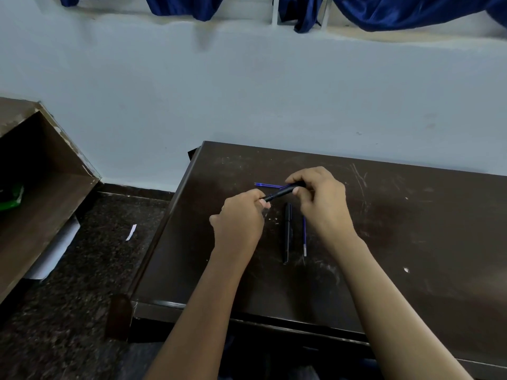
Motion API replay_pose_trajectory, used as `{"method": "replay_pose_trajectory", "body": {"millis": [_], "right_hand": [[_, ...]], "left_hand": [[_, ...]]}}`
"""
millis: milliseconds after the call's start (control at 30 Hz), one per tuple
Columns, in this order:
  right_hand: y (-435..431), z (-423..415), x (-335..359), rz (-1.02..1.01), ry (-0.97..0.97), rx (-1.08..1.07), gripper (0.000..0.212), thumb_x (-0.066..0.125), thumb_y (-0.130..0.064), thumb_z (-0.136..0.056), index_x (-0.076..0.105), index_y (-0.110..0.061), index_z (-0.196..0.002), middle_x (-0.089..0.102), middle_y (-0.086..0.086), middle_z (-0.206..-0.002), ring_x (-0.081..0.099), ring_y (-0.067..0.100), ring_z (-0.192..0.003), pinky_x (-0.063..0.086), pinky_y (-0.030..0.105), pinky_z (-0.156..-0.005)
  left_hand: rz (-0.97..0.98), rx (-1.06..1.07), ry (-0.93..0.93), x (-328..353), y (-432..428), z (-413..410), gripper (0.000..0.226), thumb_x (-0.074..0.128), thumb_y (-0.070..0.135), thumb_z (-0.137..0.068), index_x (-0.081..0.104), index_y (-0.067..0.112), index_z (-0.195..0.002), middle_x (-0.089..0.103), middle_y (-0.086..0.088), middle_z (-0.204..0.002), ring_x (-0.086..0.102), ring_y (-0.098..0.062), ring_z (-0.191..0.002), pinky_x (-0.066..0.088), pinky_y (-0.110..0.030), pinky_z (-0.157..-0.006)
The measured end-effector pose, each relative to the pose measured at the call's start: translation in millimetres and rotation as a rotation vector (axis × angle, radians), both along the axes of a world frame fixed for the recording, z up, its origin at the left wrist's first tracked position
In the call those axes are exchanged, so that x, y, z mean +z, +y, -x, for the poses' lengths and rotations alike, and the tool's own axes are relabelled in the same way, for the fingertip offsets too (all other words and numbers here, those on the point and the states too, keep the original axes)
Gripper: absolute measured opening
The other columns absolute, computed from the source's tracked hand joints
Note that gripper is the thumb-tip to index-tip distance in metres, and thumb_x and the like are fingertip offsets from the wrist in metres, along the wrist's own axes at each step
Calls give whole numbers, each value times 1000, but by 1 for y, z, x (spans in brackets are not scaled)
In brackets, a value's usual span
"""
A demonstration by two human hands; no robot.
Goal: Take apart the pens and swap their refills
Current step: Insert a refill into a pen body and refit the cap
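Observation:
Both hands hold one black pen (pixel 282 192) a little above the dark table (pixel 411 242). My left hand (pixel 241 215) pinches its lower left end, and my right hand (pixel 318 198) grips its upper right end. A blue refill (pixel 267 185) lies on the table just behind the hands, its right end hidden by my right hand. A second black pen body (pixel 286 233) lies lengthwise below the hands. Another blue refill (pixel 304 237) lies right beside it, parallel.
The table's left edge (pixel 164 229) drops to a dark speckled floor with a white paper scrap (pixel 131 232). A brown wooden shelf unit (pixel 41 187) stands at the left. A pale wall rises behind, with blue curtains (pixel 411 9) on top.

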State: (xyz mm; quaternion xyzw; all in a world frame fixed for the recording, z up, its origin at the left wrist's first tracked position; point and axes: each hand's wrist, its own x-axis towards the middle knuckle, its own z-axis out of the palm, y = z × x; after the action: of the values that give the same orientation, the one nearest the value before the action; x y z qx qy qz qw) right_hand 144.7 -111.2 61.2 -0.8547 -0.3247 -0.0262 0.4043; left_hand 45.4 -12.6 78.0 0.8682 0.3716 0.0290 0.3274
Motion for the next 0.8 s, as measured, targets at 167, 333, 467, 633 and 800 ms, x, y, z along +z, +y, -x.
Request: {"method": "replay_pose_trajectory", "body": {"millis": [167,333,467,633,800], "right_hand": [[-1,-1,-1,9,-14,95,24,60,6,-81,73,-8,-94,64,8,-99,57,13,-87,36,0,-77],[-3,-3,-2,85,-2,143,23,57,4,-84,74,-10,-94,63,7,-97,59,17,-87,45,18,-79],[-3,-2,-5,122,4,166,23,55,3,-86,73,-9,-93,61,11,-97,59,22,-84,50,32,-80],[-3,-1,-6,156,38,112,23,52,1,-89,72,-8,-97,61,11,-102,57,20,-88,40,19,-77],[-7,-5,-4,185,102,22,29,56,-6,-90,63,-12,-118,61,10,-117,58,20,-103,47,29,-91]], "left_hand": [[15,26,-22,-2,-4,0,22,45,23,-97,65,26,-105,67,5,-103,58,-15,-102,28,-33,-83],[-62,20,-41,-4,-5,5,20,46,22,-96,65,26,-101,67,5,-99,54,-11,-90,28,-32,-80],[-29,15,10,-6,-4,2,20,47,21,-96,65,27,-103,67,5,-102,58,-14,-97,34,-34,-82],[75,-1,15,-7,-7,0,17,47,21,-96,59,25,-106,66,0,-100,60,-18,-95,45,-45,-93],[62,-25,8,-12,-14,-1,24,48,21,-96,57,18,-118,60,-5,-112,51,-12,-85,45,-29,-81]]}}
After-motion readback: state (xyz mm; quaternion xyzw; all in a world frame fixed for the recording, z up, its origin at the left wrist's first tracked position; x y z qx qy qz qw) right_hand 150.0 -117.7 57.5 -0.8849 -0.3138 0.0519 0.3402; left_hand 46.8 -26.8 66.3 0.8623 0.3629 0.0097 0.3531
